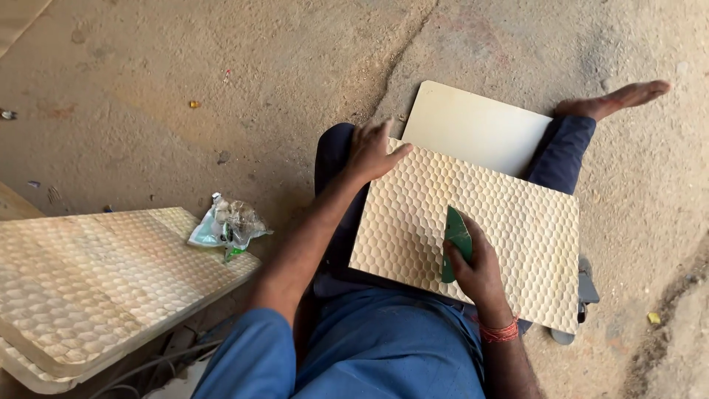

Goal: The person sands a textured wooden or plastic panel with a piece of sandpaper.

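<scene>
While the person sits on the ground, these things show:

Panel: a cream panel (509, 222) with a bumpy honeycomb top lies across the lap, near the middle of the view. It is a bit tilted, with one corner pointing to 5 o'clock.

Left hand: the left hand (371, 151) lies flat on the panel's top left corner, at 11 o'clock from the panel's middle. The fingers are spread wide and it grips nothing; it just presses down.

Right hand: the right hand (480, 270) is closed around a green scraper (456, 240). It sits at the panel's near edge, at 7 o'clock from the panel's middle. A red thread (499, 332) goes round the wrist.

Scraper: it is small and flat, and it touches the bumpy top. Its free end points to 12 o'clock.

Board: a smooth pale board (476, 125) lies under the panel and sticks out at 12 o'clock.

Foot: a bare foot (617, 100) rests on the ground at 2 o'clock, just beside the board.

Stack: more bumpy panels (96, 284) lie piled at 9 o'clock, well apart from the hands.

Wrapper: a crumpled clear and green wrapper (227, 225) sits on the stack's right corner.

Ground: the ground (221, 89) is dusty and cracked.

Clothes: blue sleeve and blue trousers (384, 347) show at 6 o'clock.
</scene>
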